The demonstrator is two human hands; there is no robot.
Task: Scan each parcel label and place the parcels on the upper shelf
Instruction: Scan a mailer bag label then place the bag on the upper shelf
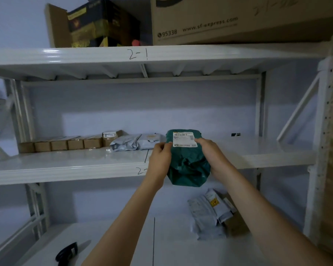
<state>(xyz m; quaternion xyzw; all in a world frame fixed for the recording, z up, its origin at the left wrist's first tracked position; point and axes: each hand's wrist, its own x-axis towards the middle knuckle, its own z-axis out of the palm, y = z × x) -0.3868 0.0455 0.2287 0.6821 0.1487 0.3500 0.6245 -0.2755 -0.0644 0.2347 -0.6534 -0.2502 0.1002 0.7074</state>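
Note:
A green plastic parcel with a white barcode label is held up in front of the middle shelf. My left hand grips its left edge and my right hand grips its right edge near the label. The parcel's top reaches over the shelf's front edge. On that shelf sit a row of several small brown boxes and two grey mailer bags. A black scanner lies on the lower shelf at the left.
Grey mailer bags and a brown box lie on the lower shelf at the right. The top shelf, marked 2-1, carries large cardboard boxes. White uprights frame the right side.

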